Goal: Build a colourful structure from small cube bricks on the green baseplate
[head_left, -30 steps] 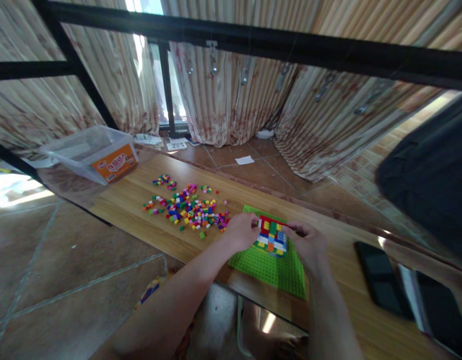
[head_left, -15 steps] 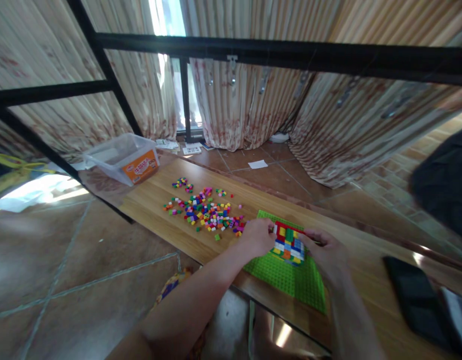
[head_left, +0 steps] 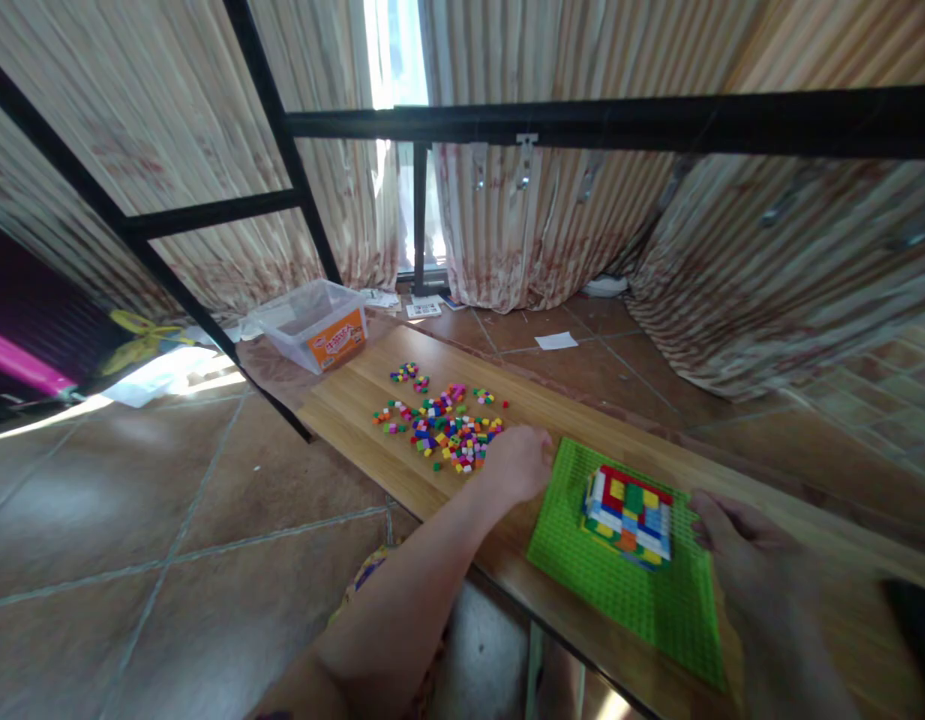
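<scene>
A green studded baseplate (head_left: pixel 642 590) lies on the wooden table (head_left: pixel 357 400), with a small block of stacked coloured bricks (head_left: pixel 628 513) standing on it. My left hand (head_left: pixel 518 463) rests on the table just left of the baseplate, beside a scatter of loose coloured bricks (head_left: pixel 443 425); its fingers are curled and I cannot see whether they hold anything. My right hand (head_left: pixel 747 550) hovers at the baseplate's right edge, blurred, fingers loosely bent, apart from the brick block.
A clear plastic tub with an orange label (head_left: pixel 316 325) sits at the table's far left end. Black metal frame bars (head_left: pixel 582 115) cross overhead. Curtains (head_left: pixel 552 230) hang behind; tiled floor (head_left: pixel 132 500) lies to the left. A dark object (head_left: pixel 916 610) lies at the right edge.
Both hands have let go of the brick block. My left hand moved left toward the loose bricks, my right hand pulled back to the right. The view swung left.
</scene>
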`<control>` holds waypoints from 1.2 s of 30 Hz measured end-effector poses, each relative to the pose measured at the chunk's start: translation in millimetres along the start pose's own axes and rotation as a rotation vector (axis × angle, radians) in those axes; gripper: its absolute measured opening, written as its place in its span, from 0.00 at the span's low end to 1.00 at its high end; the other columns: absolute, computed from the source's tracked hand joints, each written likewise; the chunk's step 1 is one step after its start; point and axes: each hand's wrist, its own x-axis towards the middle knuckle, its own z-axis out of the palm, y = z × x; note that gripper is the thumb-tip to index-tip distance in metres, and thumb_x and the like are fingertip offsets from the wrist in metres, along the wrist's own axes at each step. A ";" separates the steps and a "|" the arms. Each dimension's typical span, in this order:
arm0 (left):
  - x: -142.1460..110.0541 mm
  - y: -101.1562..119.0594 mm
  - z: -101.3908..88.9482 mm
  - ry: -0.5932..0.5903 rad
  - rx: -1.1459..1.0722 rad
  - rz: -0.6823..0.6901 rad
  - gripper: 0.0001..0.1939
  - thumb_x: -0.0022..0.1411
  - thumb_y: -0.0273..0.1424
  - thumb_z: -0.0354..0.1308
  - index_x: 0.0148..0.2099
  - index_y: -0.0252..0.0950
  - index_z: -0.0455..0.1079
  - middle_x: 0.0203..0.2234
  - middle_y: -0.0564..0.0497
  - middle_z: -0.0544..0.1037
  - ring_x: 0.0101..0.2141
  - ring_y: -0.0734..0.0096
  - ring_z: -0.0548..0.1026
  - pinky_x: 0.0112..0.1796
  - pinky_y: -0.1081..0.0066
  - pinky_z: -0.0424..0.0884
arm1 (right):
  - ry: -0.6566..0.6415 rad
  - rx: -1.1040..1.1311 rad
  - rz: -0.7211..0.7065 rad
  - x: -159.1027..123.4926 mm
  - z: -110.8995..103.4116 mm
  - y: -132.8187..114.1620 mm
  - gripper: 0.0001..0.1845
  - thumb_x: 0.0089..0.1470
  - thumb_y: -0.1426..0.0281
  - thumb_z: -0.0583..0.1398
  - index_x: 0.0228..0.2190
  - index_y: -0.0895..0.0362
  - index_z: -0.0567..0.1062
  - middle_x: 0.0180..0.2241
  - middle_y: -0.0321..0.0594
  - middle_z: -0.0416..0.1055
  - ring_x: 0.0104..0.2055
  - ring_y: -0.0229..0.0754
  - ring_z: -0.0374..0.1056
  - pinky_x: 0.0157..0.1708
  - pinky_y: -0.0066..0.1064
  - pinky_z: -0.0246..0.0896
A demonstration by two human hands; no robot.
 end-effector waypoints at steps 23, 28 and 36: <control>0.8 -81.1 -36.1 0.005 0.236 0.105 0.15 0.54 0.22 0.52 0.38 0.40 0.78 0.38 0.50 0.79 0.43 0.67 0.75 0.48 0.71 0.68 | -0.005 0.014 -0.077 -1.2 3.1 -4.5 0.25 0.41 0.53 0.63 0.35 0.60 0.80 0.25 0.42 0.74 0.30 0.47 0.70 0.31 0.35 0.63; 5.1 -82.7 -40.1 0.073 0.309 -0.067 0.15 0.56 0.22 0.51 0.40 0.38 0.77 0.35 0.47 0.79 0.41 0.64 0.76 0.45 0.69 0.70 | -0.015 -0.010 -0.081 -4.0 0.9 -8.0 0.25 0.42 0.54 0.62 0.35 0.61 0.80 0.25 0.42 0.74 0.29 0.47 0.70 0.30 0.34 0.62; 6.7 -86.8 -38.4 0.104 0.319 -0.114 0.16 0.55 0.22 0.52 0.43 0.38 0.76 0.37 0.46 0.79 0.43 0.64 0.75 0.47 0.68 0.69 | -0.017 -0.012 -0.094 -3.9 0.9 -6.3 0.23 0.41 0.55 0.62 0.34 0.59 0.80 0.24 0.39 0.75 0.29 0.46 0.70 0.31 0.35 0.62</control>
